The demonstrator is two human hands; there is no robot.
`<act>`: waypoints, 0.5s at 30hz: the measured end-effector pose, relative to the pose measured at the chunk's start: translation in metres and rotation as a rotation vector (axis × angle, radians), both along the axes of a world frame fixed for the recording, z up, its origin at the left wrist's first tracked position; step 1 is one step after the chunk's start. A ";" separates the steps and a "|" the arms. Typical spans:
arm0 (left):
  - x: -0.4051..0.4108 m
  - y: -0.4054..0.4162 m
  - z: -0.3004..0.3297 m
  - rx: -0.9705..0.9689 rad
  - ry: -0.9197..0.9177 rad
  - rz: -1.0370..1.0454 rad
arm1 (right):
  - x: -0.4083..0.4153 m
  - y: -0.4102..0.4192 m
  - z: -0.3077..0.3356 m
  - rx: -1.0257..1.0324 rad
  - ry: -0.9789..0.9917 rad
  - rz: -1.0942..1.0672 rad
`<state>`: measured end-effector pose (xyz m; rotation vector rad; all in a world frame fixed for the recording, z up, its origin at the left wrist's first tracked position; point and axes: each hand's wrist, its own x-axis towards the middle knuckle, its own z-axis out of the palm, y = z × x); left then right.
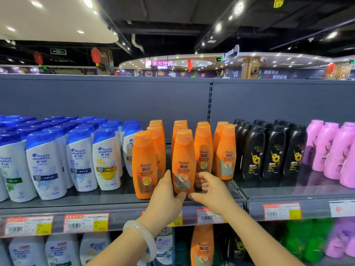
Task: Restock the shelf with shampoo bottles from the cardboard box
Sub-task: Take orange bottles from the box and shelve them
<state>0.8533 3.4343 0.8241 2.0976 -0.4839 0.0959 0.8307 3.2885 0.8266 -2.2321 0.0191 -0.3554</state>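
An orange shampoo bottle (183, 162) stands upright at the near edge of the grey shelf (115, 198), in the middle of the orange group, and both of the person's hands meet at its base. The left hand (166, 198) lies against the bottle's lower left side with its fingers straight and pointing up along the label, thumb reaching under the bottle's foot. A pale bangle (142, 240) sits on that wrist. The right hand (208, 191) is on the bottle's lower right side, fingers curled in toward the bottle and thumb stretched left along the shelf until it nearly meets the left thumb. Whether the curled fingers actually press the plastic cannot be told.

Just left of the held bottle stands another orange bottle (144, 166), and further orange ones are ranked behind and to the right. White bottles with blue caps (46, 166) fill the shelf's left part; black bottles (272, 150) and then pink bottles (330, 150) stand to the right. Price tags (86, 222) line the shelf's front rail.
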 end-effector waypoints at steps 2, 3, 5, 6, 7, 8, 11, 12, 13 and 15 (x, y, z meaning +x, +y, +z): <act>0.003 -0.001 0.002 -0.020 -0.018 0.001 | -0.001 0.002 0.000 -0.011 -0.017 0.005; 0.003 -0.002 0.003 -0.033 -0.026 0.005 | -0.002 0.003 0.001 -0.021 -0.031 0.007; 0.004 -0.002 0.004 -0.063 -0.033 0.001 | -0.004 0.005 0.003 -0.027 -0.049 0.000; 0.003 -0.002 0.005 -0.071 -0.039 -0.001 | -0.005 0.005 0.003 -0.015 -0.046 -0.006; 0.004 -0.002 0.004 -0.072 -0.051 0.000 | -0.005 0.005 0.004 0.000 -0.042 -0.010; 0.005 -0.003 0.004 -0.071 -0.070 -0.003 | -0.005 0.004 0.005 0.014 -0.035 -0.015; 0.003 -0.011 0.004 -0.069 -0.117 -0.029 | -0.007 -0.006 0.005 0.010 -0.025 -0.060; 0.002 -0.017 0.004 -0.064 -0.126 -0.042 | -0.009 -0.012 0.005 0.002 -0.020 -0.091; 0.001 -0.024 0.004 -0.059 -0.127 -0.057 | -0.011 -0.018 0.006 -0.007 -0.017 -0.124; -0.001 -0.043 0.004 -0.060 -0.102 -0.089 | -0.016 -0.034 0.008 -0.018 -0.014 -0.193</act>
